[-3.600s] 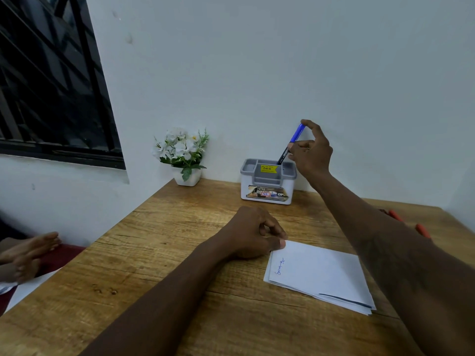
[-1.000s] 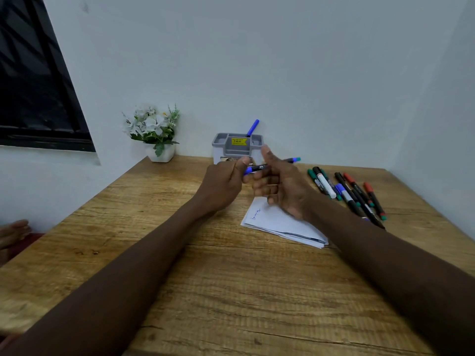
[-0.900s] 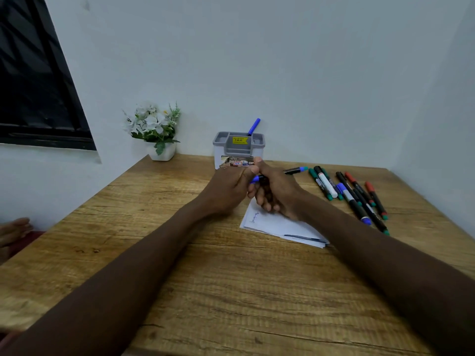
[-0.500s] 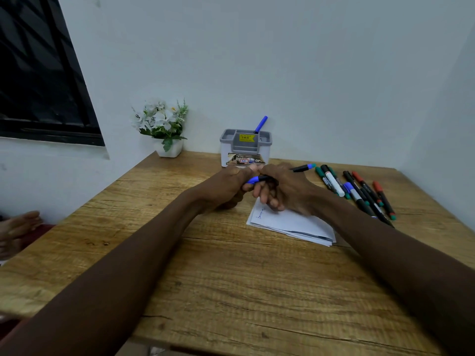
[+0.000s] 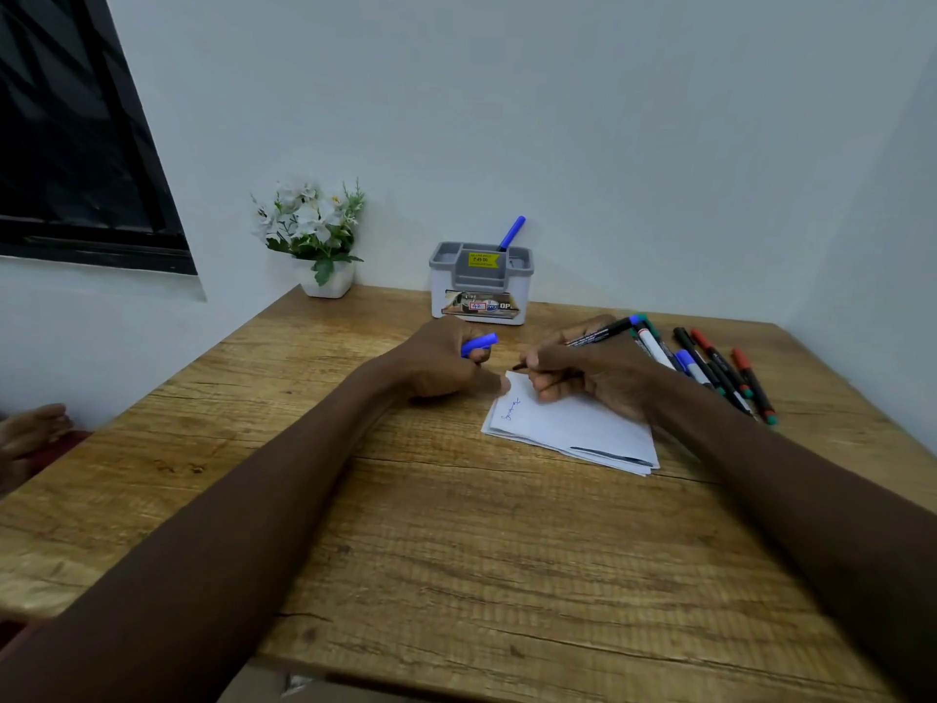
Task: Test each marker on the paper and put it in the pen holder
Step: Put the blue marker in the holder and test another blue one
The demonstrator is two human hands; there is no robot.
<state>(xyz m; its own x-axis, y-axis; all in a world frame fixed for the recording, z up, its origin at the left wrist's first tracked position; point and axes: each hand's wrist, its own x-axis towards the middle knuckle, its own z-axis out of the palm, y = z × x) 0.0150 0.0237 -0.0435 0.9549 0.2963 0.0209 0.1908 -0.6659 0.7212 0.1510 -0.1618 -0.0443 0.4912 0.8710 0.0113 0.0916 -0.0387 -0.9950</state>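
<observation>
My right hand (image 5: 593, 372) grips an uncapped black marker (image 5: 596, 336) with a blue end, its tip just above the top edge of the folded white paper (image 5: 573, 428). My left hand (image 5: 441, 362) is closed around the blue cap (image 5: 479, 344) and its thumb presses the paper's left corner. A blue scribble marks the paper near that corner. The grey and white pen holder (image 5: 480, 284) stands at the back by the wall, with one blue marker (image 5: 512, 232) standing in it.
Several capped markers (image 5: 710, 365) in black, red, green and blue lie in a row right of the paper. A small white pot of white flowers (image 5: 314, 235) sits back left. Walls close the back and right. Another person's hand (image 5: 30, 433) shows at far left.
The cap has come off the marker: my left hand now holds the blue cap apart, and my right hand has lowered the bare tip toward the paper.
</observation>
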